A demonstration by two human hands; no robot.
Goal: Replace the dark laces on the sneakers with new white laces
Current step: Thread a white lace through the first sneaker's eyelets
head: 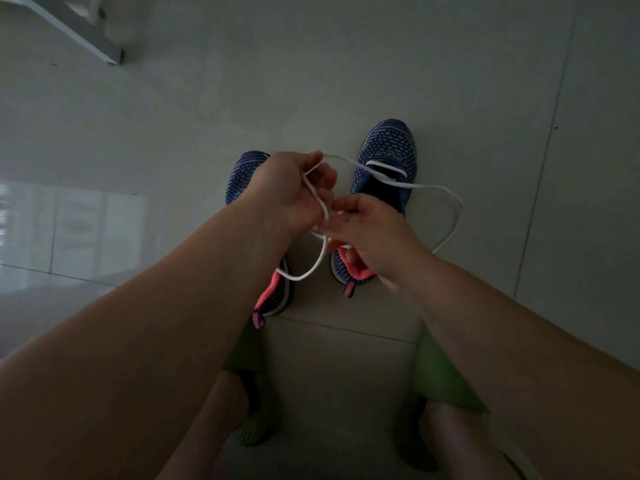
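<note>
While green slippers (446, 386) show nearest the camera, the right hand (372, 237) pinches a white lace (453, 216) w/ curled fingers (341, 204) over the heel of the right sneaker (388, 157). The left hand (289, 192), fingers curled, grips the same lace above the left sneaker (244, 174). Lace runs through the right shoe's far eyelets, looping to the right. Both sneakers sit on the tiled floor (346, 81); a pale furniture leg (86, 32) far left.

Left sneaker (242, 178) midsection hidden behind left hand (287, 192).
</note>
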